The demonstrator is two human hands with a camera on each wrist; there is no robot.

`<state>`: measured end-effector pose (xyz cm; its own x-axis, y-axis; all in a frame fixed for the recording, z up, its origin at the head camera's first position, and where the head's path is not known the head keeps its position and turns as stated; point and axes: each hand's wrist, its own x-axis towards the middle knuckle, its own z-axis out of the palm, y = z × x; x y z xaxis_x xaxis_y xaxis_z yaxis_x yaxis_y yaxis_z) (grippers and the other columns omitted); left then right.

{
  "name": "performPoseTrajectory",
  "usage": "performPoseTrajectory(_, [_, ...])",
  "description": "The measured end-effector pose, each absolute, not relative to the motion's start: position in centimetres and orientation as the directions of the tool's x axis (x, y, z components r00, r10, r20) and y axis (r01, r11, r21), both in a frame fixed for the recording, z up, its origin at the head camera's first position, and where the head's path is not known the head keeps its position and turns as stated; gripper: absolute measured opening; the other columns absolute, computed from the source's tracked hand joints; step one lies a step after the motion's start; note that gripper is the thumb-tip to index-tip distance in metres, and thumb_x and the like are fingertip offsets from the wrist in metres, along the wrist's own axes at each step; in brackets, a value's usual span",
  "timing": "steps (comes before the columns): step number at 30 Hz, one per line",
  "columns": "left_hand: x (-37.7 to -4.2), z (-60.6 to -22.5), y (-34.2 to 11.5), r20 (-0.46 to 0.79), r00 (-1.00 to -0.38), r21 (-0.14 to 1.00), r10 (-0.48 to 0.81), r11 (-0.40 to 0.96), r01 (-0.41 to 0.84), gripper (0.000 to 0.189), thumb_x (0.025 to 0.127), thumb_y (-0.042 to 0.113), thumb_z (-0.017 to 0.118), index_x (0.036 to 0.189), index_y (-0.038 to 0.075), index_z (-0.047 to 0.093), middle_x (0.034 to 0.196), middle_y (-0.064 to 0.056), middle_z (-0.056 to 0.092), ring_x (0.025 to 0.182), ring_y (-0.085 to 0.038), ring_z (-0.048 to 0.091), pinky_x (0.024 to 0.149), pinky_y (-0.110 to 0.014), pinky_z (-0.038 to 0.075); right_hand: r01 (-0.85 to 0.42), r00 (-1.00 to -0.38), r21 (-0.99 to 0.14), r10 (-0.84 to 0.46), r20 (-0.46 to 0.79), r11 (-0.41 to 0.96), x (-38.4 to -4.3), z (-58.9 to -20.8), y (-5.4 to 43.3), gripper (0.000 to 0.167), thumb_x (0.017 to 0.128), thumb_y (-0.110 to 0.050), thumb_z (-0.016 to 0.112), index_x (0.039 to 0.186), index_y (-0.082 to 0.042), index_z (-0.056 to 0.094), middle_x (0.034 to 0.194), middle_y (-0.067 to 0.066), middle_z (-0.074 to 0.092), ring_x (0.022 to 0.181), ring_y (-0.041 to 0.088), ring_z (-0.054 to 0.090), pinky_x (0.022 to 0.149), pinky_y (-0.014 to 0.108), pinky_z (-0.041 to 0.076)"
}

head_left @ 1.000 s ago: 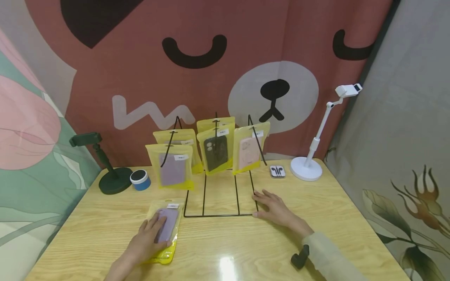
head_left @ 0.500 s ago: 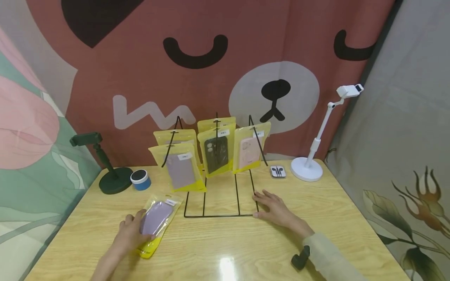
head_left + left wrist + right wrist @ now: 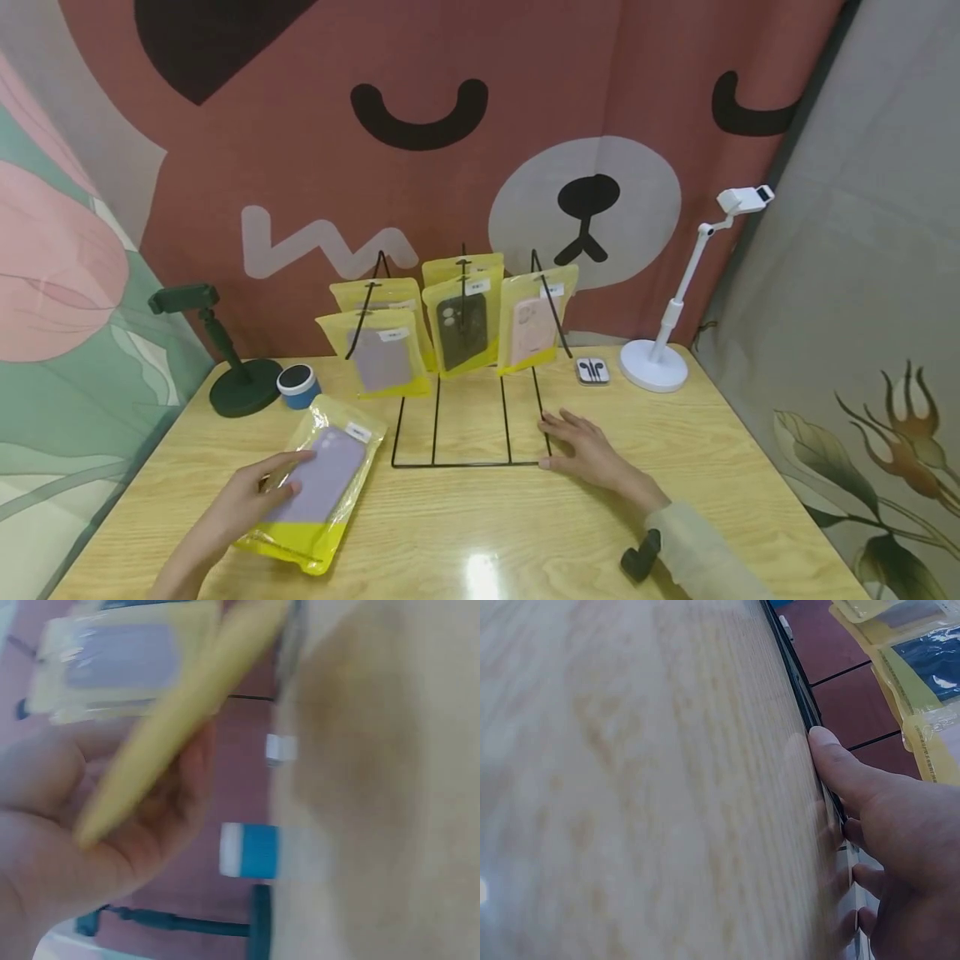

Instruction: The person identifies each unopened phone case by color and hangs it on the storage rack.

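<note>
My left hand (image 3: 240, 500) holds a bagged purple phone case (image 3: 326, 483) by its left side, thumb and fingers at the case. Raised and tilted over the table, the yellow-edged bag appears edge-on and blurred in the left wrist view. At the front right corner of a black wire display rack (image 3: 472, 465), my right hand (image 3: 592, 454) rests with spread fingers; its thumb (image 3: 829, 746) touches the wire in the right wrist view. On the rack's hooks hang several bagged phone cases: a purple one (image 3: 381, 360) front left, a black one (image 3: 461, 329), a pink one (image 3: 534, 325), others behind.
A dark green phone stand (image 3: 243, 387) and a blue-and-white round jar (image 3: 298, 387) stand at the left back. Boxed earphones (image 3: 592, 371) and a white stand (image 3: 652, 365) are at the right back. A patterned curtain (image 3: 300, 167) hangs behind the wooden table (image 3: 480, 521).
My left hand has lifted the bagged purple case off the table and moved left. The front left hanging bag swung to the right and partly back. My right hand stays at the rack corner.
</note>
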<state>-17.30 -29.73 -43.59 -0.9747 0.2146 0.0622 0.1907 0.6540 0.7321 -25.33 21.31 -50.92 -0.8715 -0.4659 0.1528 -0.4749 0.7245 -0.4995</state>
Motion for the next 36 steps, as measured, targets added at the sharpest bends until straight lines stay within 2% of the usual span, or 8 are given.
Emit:
performPoseTrajectory(4, [-15.6,-41.0,-29.9,0.015,-0.977,0.751,0.212,0.643,0.151,0.039,0.093,0.030,0.064,0.131,0.021,0.062,0.134,-0.007,0.058,0.123,-0.018,0.049,0.092,-0.039,0.047,-0.484,-0.868,-0.489,-0.467,0.168,0.725,-25.4,-50.9,21.3,0.066,0.086,-0.047,0.068,0.138,-0.009,0.053,0.149,0.012,0.041,0.140,0.043,0.027,0.106,0.069,0.019])
performPoseTrajectory(7, [-14.4,-39.4,-29.9,0.032,-0.978,0.779,0.205,0.609,0.153,0.039,0.094,0.028,0.063,0.133,0.023,0.060,0.133,0.005,0.059,0.116,0.006,0.045,0.090,-0.028,0.047,-0.487,-0.867,-0.483,-0.467,0.171,0.728,-25.4,-50.9,21.3,0.067,0.086,-0.048,0.067,0.138,-0.009,0.053,0.149,0.011,0.042,0.140,0.042,0.027,0.106,0.069,0.020])
performPoseTrajectory(9, [-13.7,-38.7,-29.7,0.056,-0.980,0.831,0.191,0.536,0.152,0.040,0.095,0.021,0.062,0.135,0.018,0.058,0.134,0.007,0.059,0.116,0.013,0.042,0.092,-0.021,0.045,-0.486,-0.868,-0.485,-0.468,0.168,0.727,-25.4,-50.8,21.3,0.067,0.086,-0.048,0.067,0.138,-0.009,0.053,0.149,0.012,0.042,0.140,0.043,0.027,0.106,0.069,0.020])
performPoseTrajectory(11, [-13.2,-38.4,-29.6,0.062,-0.987,0.889,0.146,0.441,0.121,0.040,0.096,0.015,0.060,0.136,0.016,0.057,0.135,0.012,0.056,0.123,0.010,0.037,0.097,-0.016,0.040,-0.484,-0.868,-0.488,-0.469,0.163,0.726,-25.3,-50.7,21.2,0.067,0.086,-0.047,0.067,0.138,-0.009,0.053,0.149,0.012,0.042,0.140,0.042,0.027,0.106,0.069,0.020])
performPoseTrajectory(14, [-12.7,-38.5,-29.2,0.102,-0.993,0.963,0.065,0.245,0.115,0.043,0.095,0.004,0.059,0.136,0.013,0.056,0.136,0.012,0.055,0.132,-0.002,0.031,0.091,-0.008,0.039,-0.486,-0.867,-0.487,-0.471,0.163,0.726,-25.3,-50.6,21.3,0.067,0.086,-0.047,0.067,0.138,-0.009,0.053,0.149,0.012,0.042,0.140,0.043,0.027,0.106,0.069,0.020])
performPoseTrajectory(17, [-12.6,-38.6,-28.5,0.159,-0.987,0.986,-0.012,0.061,0.158,0.045,0.093,-0.004,0.058,0.135,0.009,0.056,0.134,0.012,0.057,0.133,-0.008,0.034,0.088,-0.013,0.047,-0.485,-0.867,-0.488,-0.470,0.162,0.726,-25.3,-50.6,21.3,0.066,0.086,-0.046,0.068,0.138,-0.009,0.053,0.149,0.012,0.042,0.140,0.043,0.026,0.106,0.068,0.020])
performPoseTrajectory(20, [-12.8,-38.7,-27.7,0.240,-0.970,0.970,-0.039,-0.026,0.241,0.044,0.090,-0.011,0.056,0.133,0.002,0.056,0.131,0.008,0.061,0.126,-0.004,0.045,0.083,-0.018,0.053,-0.483,-0.867,-0.491,-0.472,0.158,0.725,-25.2,-50.6,21.2,0.066,0.086,-0.046,0.068,0.138,-0.009,0.053,0.149,0.012,0.041,0.140,0.042,0.026,0.107,0.068,0.019])
performPoseTrajectory(36, [-15.5,-39.8,-26.8,0.227,-0.972,0.973,-0.057,0.061,0.224,0.040,0.091,-0.002,0.063,0.129,0.009,0.062,0.130,0.006,0.061,0.116,0.001,0.053,0.080,-0.017,0.053,-0.487,-0.866,-0.495,-0.473,0.163,0.720,-25.3,-50.7,21.2,0.066,0.086,-0.045,0.068,0.138,-0.009,0.053,0.149,0.012,0.041,0.140,0.043,0.026,0.106,0.068,0.020])
